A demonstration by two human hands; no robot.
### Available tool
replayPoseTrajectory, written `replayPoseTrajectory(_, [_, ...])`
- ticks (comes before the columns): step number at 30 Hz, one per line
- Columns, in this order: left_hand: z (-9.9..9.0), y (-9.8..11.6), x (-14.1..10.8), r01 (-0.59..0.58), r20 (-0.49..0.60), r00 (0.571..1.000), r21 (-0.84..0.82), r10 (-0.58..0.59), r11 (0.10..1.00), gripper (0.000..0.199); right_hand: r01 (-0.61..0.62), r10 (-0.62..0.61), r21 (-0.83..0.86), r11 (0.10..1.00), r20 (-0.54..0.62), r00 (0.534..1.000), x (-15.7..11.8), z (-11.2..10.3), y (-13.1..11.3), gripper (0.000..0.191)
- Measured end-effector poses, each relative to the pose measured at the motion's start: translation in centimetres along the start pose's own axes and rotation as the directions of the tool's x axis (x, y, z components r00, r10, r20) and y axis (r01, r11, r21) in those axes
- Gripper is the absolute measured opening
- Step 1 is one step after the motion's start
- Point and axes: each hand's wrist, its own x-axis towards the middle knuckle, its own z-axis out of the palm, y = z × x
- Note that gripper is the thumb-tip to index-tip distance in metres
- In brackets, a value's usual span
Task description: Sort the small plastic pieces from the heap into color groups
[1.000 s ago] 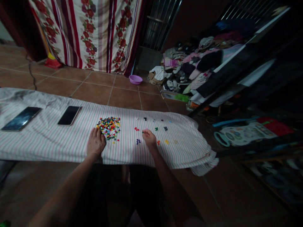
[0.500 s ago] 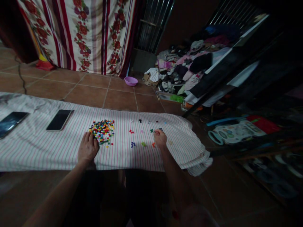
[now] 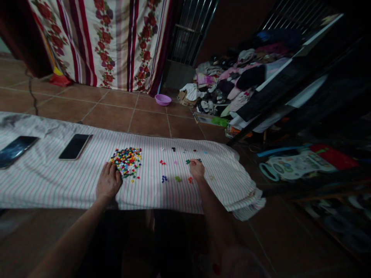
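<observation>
Pile [image 3: 127,160]: mixed-colour beads, abt midway along striped cloth [image 3: 150,195], btwn its far & near edges.
L hand [image 3: 108,180]: palm down at pile's near-left side, fingers loosely out; can't tell if anything's under them.
R hand [image 3: 197,169]: twd cloth's right end, fingertips drawn close tog. right by green grp [image 3: 188,161]; can't tell from here if they've got a bead.
Far row: white grp [image 3: 162,149], black grp [image 3: 173,149], brown grp [image 3: 194,150], lt-blue grp [image 3: 205,152], nr cloth's far edge.
Mid row: red grp [image 3: 162,162], pink grp [image 3: 175,162], then green.
Near row: dk-blue grp [image 3: 164,178], lime grp [image 3: 177,178], orange grp [image 3: 190,180].
Phones [image 3: 75,146]: two, dark screens up, twd cloth's left end.
Floor [image 3: 110,112]: purple bowl [image 3: 163,100], btwn curtain [image 3: 121,46] & clothes heap [image 3: 226,77].
</observation>
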Motion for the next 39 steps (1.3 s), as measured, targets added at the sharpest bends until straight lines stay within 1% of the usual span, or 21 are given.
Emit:
replayPoseTrajectory(6, [0.1,0.1,0.0,0.017,-0.018,1.000,-0.015,-0.017,1.000,0.016,0.007,-0.007,0.025,1.000,-0.033,0.999,-0.2,-0.1,0.1,0.029])
replayPoseTrajectory(11, [0.4,0.0,-0.1,0.069,-0.043,0.996,-0.063,-0.072,0.996,0.022,0.045,-0.046,-0.009,0.999,-0.079,0.996,-1.0,-0.5,-0.8,0.035])
replayPoseTrajectory(16, [0.6,0.2,0.0,0.170,-0.055,0.983,-0.076,-0.174,0.983,0.036,0.156,-0.150,0.083,0.984,-0.079,0.986,-2.4,0.0,-3.3,0.032])
replayPoseTrajectory(21, [0.7,0.5,0.0,0.231,-0.057,0.970,-0.102,-0.238,0.968,0.039,0.277,-0.278,0.208,0.938,-0.024,0.960,-4.7,1.6,-7.3,0.030])
replayPoseTrajectory(26, [1.0,0.3,-0.2,0.273,-0.024,0.961,-0.110,-0.277,0.956,0.041,0.363,-0.416,0.333,0.870,0.100,0.904,-7.6,3.8,-11.5,0.027])
replayPoseTrajectory(32, [1.1,0.2,-0.2,0.329,0.014,0.944,-0.127,-0.330,0.936,0.044,0.395,-0.506,0.364,0.843,0.291,0.812,-10.4,6.6,-15.4,0.025])
replayPoseTrajectory(36, [1.3,0.2,-0.3,0.351,0.012,0.936,-0.127,-0.353,0.928,0.043,0.439,-0.569,0.382,0.813,0.364,0.737,-11.8,8.3,-17.8,0.023])
replayPoseTrajectory(38, [1.4,0.1,-0.4,0.347,0.004,0.937,-0.112,-0.349,0.931,0.043,0.458,-0.585,0.375,0.806,0.383,0.715,-12.1,9.0,-19.0,0.023])
replayPoseTrajectory(39, [1.5,0.1,-0.5,0.343,-0.004,0.939,-0.103,-0.345,0.934,0.042,0.466,-0.585,0.362,0.807,0.390,0.711,-12.1,9.4,-19.5,0.023])
